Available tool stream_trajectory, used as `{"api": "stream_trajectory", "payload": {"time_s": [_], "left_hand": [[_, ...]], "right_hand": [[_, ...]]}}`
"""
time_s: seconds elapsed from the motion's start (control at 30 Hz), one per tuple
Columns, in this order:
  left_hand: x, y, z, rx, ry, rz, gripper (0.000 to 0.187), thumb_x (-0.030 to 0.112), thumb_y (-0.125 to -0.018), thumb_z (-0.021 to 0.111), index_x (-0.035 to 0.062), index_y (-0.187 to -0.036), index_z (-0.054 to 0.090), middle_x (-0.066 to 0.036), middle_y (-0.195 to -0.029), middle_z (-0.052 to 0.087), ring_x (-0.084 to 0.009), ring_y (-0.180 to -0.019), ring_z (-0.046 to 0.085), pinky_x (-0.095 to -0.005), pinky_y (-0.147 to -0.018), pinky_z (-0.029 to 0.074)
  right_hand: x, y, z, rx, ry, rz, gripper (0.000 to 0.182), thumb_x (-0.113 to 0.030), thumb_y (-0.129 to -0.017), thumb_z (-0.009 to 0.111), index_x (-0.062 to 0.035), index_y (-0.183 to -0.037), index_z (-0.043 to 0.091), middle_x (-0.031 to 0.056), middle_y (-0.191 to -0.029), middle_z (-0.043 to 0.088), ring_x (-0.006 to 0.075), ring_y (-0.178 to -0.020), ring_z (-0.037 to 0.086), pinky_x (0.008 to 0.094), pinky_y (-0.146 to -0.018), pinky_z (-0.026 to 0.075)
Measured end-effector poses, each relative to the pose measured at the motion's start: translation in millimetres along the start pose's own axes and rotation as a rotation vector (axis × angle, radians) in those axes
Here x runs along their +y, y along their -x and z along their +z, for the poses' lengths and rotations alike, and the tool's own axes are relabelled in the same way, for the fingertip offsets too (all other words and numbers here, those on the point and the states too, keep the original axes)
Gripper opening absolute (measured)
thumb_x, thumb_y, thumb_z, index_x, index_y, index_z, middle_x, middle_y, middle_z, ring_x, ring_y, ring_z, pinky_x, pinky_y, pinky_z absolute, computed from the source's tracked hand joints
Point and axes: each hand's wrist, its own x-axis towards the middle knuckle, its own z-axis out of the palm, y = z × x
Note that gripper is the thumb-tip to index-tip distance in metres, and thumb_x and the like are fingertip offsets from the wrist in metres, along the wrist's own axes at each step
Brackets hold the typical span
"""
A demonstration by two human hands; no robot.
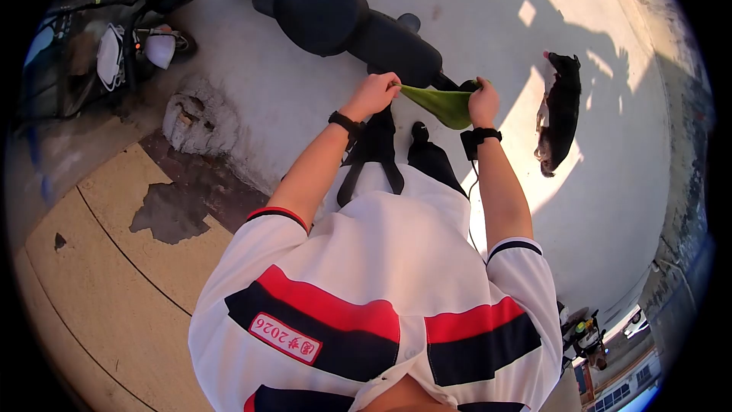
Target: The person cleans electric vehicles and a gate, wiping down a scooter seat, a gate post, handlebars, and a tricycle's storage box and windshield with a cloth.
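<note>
A green cloth (444,104) is stretched between my two hands, its middle sagging to a rounded lower edge. My left hand (374,94) is closed, pinching one end between thumb and fingers. At the other end, my right hand (483,104) is wrapped around the cloth's edge. Both wrists wear black bands, and a cable hangs from the right one. Just beyond the hands stands a two-wheeler with a long black seat (320,15); the cloth appears apart from it, though the gap is hard to judge.
A black dog (563,111) is on the concrete floor to the right. A rough stone lump (200,116) and tan boards (114,236) lie to the left. Another vehicle with a white part (111,57) stands at the upper left. A wall (682,107) runs along the right.
</note>
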Motion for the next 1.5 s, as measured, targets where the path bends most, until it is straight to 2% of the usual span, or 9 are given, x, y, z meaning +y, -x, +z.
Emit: {"api": "stream_trajectory", "payload": {"time_s": [0.1, 0.2, 0.33, 0.47, 0.7, 0.87, 1.27, 1.37, 1.5], "left_hand": [[-10, -15, -10, 0.021, 0.006, 0.038, 0.013, 0.013, -0.089, 0.062, 0.004, -0.097, 0.067, -0.011, -0.079, 0.072, -0.0278, -0.075, 0.07, -0.0367, -0.07, 0.053], [-14, -23, -17, 0.035, 0.009, 0.052, 0.013, 0.013, -0.089, 0.062, 0.0039, -0.098, 0.066, -0.011, -0.079, 0.072, -0.0277, -0.074, 0.07, -0.0363, -0.07, 0.054], [-8, -26, -20, -0.043, 0.009, 0.043, 0.013, 0.011, -0.091, 0.061, 0.0015, -0.098, 0.064, -0.012, -0.08, 0.072, -0.0252, -0.075, 0.07, -0.0339, -0.07, 0.052], [-7, -17, -6, -0.122, -0.055, 0.042, 0.013, 0.01, -0.091, 0.06, 0.0005, -0.1, 0.063, -0.012, -0.081, 0.072, -0.0237, -0.076, 0.07, -0.0329, -0.07, 0.051], [-5, -10, 40, -0.186, -0.075, 0.07, 0.014, 0.009, -0.091, 0.061, 0.0014, -0.102, 0.062, -0.011, -0.083, 0.071, -0.0225, -0.076, 0.069, -0.0324, -0.07, 0.052], [7, -19, 67, -0.168, -0.054, 0.137, 0.015, 0.007, -0.09, 0.062, 0.0013, -0.104, 0.061, -0.012, -0.085, 0.07, -0.0227, -0.077, 0.069, -0.0326, -0.071, 0.052], [20, 0, 43, -0.049, -0.293, 0.076, 0.017, 0.014, -0.087, 0.066, 0.0027, -0.099, 0.063, -0.015, -0.079, 0.069, -0.0325, -0.077, 0.067, -0.0397, -0.069, 0.052], [15, 5, 29, -0.006, -0.266, 0.054, 0.018, 0.015, -0.087, 0.066, 0.0025, -0.099, 0.063, -0.015, -0.079, 0.069, -0.0324, -0.077, 0.067, -0.0399, -0.069, 0.052], [25, 5, 16, 0.088, -0.296, 0.054, 0.016, 0.014, -0.088, 0.065, 0.0016, -0.098, 0.062, -0.013, -0.079, 0.07, -0.0271, -0.075, 0.068, -0.0369, -0.068, 0.052]], "right_hand": [[2, 1, -5, -0.036, 0.014, 0.076, 0.029, -0.008, -0.09, 0.051, -0.0079, -0.11, 0.071, 0.0157, -0.108, 0.07, 0.0357, -0.098, 0.066, 0.0429, -0.088, 0.052], [10, 14, 6, -0.022, 0.014, 0.036, 0.043, -0.016, -0.09, 0.057, -0.0016, -0.13, 0.054, 0.0232, -0.118, 0.063, 0.0402, -0.107, 0.061, 0.046, -0.092, 0.049], [16, 26, 21, -0.002, -0.038, 0.041, 0.076, -0.031, -0.086, 0.069, 0.0037, -0.144, 0.034, 0.0296, -0.127, 0.054, 0.0438, -0.116, 0.054, 0.0471, -0.097, 0.046], [17, 35, 17, -0.038, -0.027, 0.03, 0.113, -0.043, -0.071, 0.084, 0.0049, -0.15, 0.019, 0.0316, -0.132, 0.05, 0.0435, -0.12, 0.053, 0.0447, -0.1, 0.045], [40, 62, 13, -0.204, -0.275, 0.304, 0.114, -0.039, -0.069, 0.086, 0.0063, -0.149, 0.018, 0.0298, -0.125, 0.058, 0.0412, -0.114, 0.06, 0.0438, -0.093, 0.05], [40, 71, 6, -0.297, -0.181, 0.207, 0.101, -0.029, -0.069, 0.084, 0.0045, -0.145, 0.026, 0.0248, -0.111, 0.064, 0.0399, -0.103, 0.064, 0.0449, -0.086, 0.052], [41, 77, 13, -0.068, -0.282, -0.14, 0.1, -0.004, -0.072, 0.075, 0.0034, -0.152, 0.016, 0.0311, -0.142, 0.039, 0.0467, -0.13, 0.042, 0.0445, -0.102, 0.045], [36, 80, 13, -0.003, -0.114, -0.172, 0.087, -0.003, -0.073, 0.072, 0.0017, -0.149, 0.029, 0.0271, -0.136, 0.049, 0.0418, -0.125, 0.048, 0.0433, -0.096, 0.048], [24, 69, -18, -0.044, -0.103, -0.066, 0.054, -0.011, -0.077, 0.07, -0.0078, -0.129, 0.057, 0.018, -0.108, 0.067, 0.0348, -0.102, 0.063, 0.0429, -0.082, 0.053]]}}
